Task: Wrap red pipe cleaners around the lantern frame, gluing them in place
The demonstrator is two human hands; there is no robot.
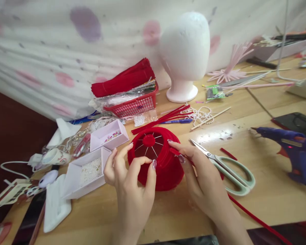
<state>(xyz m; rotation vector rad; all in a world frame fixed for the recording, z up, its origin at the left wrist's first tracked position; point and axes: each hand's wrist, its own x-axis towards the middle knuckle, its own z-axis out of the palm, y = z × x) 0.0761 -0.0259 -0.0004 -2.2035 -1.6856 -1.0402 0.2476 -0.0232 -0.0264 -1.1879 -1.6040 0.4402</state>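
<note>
A red fuzzy dome-shaped frame (165, 166) with thin wire spokes and a red centre knob stands on the wooden table (267, 190) in front of me. My left hand (129, 173) rests against its left side, fingers curved and apart, the thumb touching the rim. My right hand (193, 170) pinches a red pipe cleaner (257, 219) against the dome's right upper edge. The pipe cleaner trails off to the lower right across the table.
Mint-handled scissors (229, 170) lie just right of my right hand. A blue glue gun (293, 149) lies at far right. Behind are loose red pipe cleaners (163, 119), a red basket (135, 103), a white foam head (185, 54) and two pale bead boxes (91, 160) on the left.
</note>
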